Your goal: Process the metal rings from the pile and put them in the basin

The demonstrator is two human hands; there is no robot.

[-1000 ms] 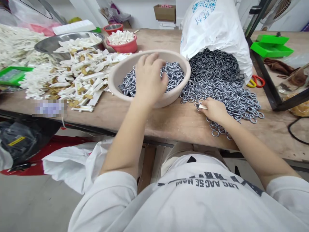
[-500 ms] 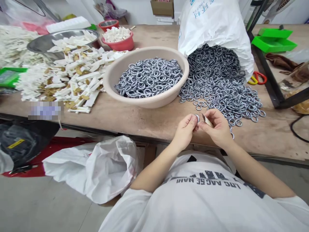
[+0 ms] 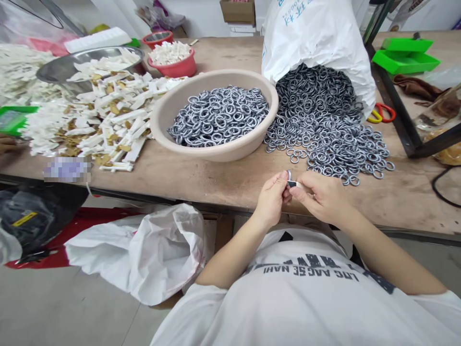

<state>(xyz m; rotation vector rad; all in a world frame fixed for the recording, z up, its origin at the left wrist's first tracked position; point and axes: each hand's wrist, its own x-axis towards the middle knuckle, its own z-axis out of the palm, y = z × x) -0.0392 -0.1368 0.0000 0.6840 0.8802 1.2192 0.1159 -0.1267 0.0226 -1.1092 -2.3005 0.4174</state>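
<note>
My left hand [image 3: 271,201] pinches a grey ring [image 3: 289,175] between thumb and fingers, holding it upright above the table's front edge. Closed around a small knife [image 3: 292,184], my right hand [image 3: 323,196] brings the dark blade against the ring's lower part. The knife's handle is mostly hidden in the fingers. Beyond my hands, many loose grey rings [image 3: 345,139] spill from a white sack [image 3: 317,36] lying on its side. A beige basin [image 3: 216,153] to the left of the spill holds more of these rings.
White and gold pieces [image 3: 118,105] are heaped at the left beside a steel bowl [image 3: 54,72]. Red bowls [image 3: 176,68] stand behind. Scissors [image 3: 384,113] lie near a black metal frame [image 3: 403,120]. An open white sack [image 3: 158,250] stands below the table edge.
The knife blade has turned from pointing up beside the ring to lying against it. My right hand has rotated and shifted slightly left. A brown blurred shape appears at the left edge.
</note>
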